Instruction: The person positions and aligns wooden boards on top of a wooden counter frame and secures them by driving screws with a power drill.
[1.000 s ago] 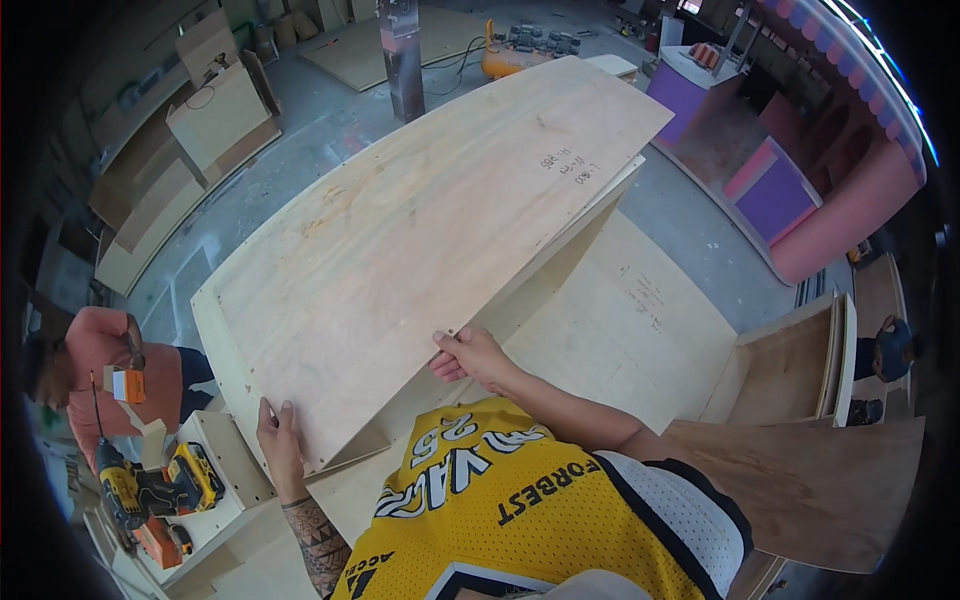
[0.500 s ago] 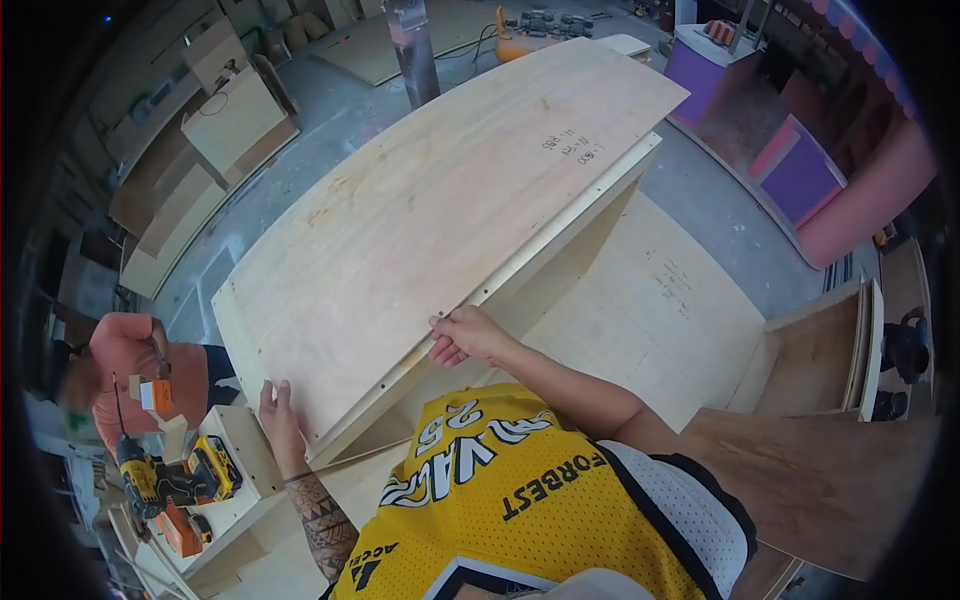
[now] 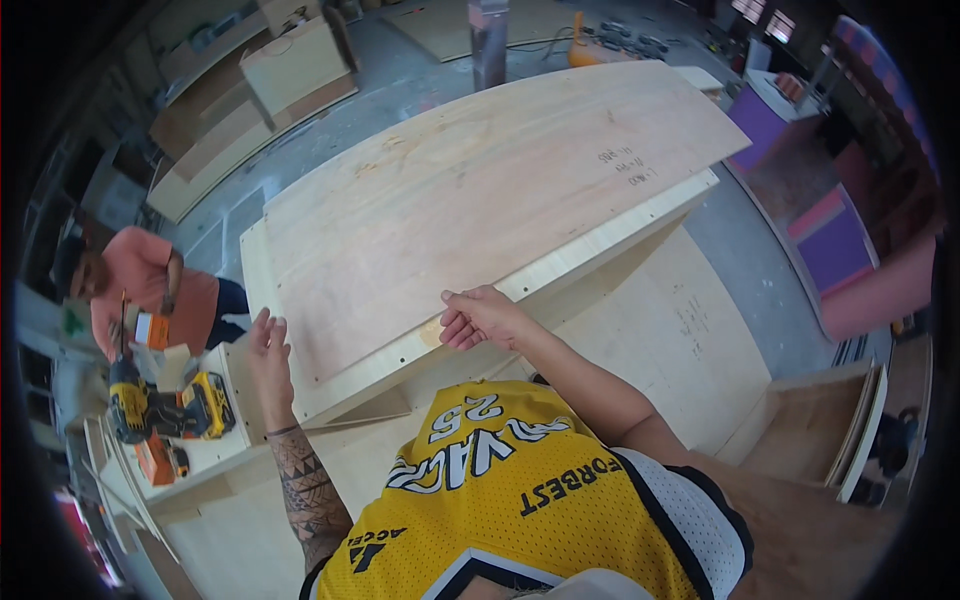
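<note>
A large plywood panel (image 3: 480,190) lies on top of a pale wooden cabinet frame (image 3: 590,255), whose screw-dotted top shows as a strip along the panel's front and left edges. My right hand (image 3: 485,318) is closed at the panel's front edge, thumb above it and the other fingers curled below, over the strip. Beside the frame's left end my left hand (image 3: 270,365) is raised, fingers apart and pointing up, holding nothing. Beneath the top, the cabinet's inside is partly hidden by my right arm.
Left, a yellow-black cordless drill (image 3: 140,405) and an orange box (image 3: 153,460) rest on a wooden unit (image 3: 235,400). Beyond it stands a person in a salmon shirt (image 3: 150,270). A metal post (image 3: 488,50) rises behind the panel; an open wooden box (image 3: 815,420) is at right.
The panel has shifted away from me and squared up, baring a wider strip of the frame along its front. My left hand has come off the panel's left end. The view has turned slightly.
</note>
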`<state>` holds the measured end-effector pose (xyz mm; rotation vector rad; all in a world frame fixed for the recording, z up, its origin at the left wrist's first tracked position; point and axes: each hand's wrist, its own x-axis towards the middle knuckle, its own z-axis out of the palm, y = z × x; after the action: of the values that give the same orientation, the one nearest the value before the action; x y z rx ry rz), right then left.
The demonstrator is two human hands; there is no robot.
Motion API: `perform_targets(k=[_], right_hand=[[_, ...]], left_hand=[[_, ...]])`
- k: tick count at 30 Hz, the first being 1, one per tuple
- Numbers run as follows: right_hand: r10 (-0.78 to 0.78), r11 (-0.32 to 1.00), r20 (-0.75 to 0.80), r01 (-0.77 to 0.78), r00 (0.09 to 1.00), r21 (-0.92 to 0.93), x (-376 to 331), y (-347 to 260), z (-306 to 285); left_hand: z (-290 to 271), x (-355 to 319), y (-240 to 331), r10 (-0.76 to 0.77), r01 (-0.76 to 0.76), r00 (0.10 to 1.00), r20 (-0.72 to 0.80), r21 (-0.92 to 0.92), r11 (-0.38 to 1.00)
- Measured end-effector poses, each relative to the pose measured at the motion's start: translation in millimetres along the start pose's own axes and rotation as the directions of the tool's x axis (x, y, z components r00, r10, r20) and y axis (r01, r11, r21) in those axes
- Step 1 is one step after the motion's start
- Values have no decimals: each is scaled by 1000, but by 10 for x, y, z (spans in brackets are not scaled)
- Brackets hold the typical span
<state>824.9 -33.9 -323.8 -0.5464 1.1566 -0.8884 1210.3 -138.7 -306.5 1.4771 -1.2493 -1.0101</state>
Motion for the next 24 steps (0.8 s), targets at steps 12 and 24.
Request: perform_targets(k=[12,24], right_hand=[[-234,889,114,260,966,-378,431,411,-135],[-172,923,-5,159,985,-350,378,243,-101]], left_hand=[[376,-1177,-246,312,-285,949,-42,305,909],[-1523,-2252,-143,403,-65,697,-592,508,859]])
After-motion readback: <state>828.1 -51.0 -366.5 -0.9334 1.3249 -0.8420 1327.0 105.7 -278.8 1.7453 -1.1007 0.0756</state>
